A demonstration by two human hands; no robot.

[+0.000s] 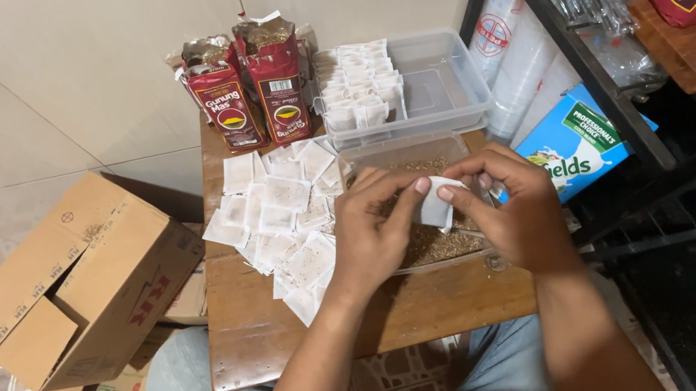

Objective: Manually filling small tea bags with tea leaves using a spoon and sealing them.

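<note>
My left hand [375,223] and my right hand [513,204] together pinch a small white paper sachet [437,204] between their fingertips. They hover over a clear plastic tub [401,153] that holds loose brown dried leaves. The tub sits on a small wooden table [400,311]. To the left of my hands lies a spread of several flat white sachets [279,223], some showing brown filling.
Behind the tub a second clear container [451,90] holds rows of upright sachets. Two opened red packets [251,86] stand at the table's far edge. A cardboard box [74,279] sits on the tiled floor at left. A dark metal shelf [617,108] and a blue carton [581,140] are at right.
</note>
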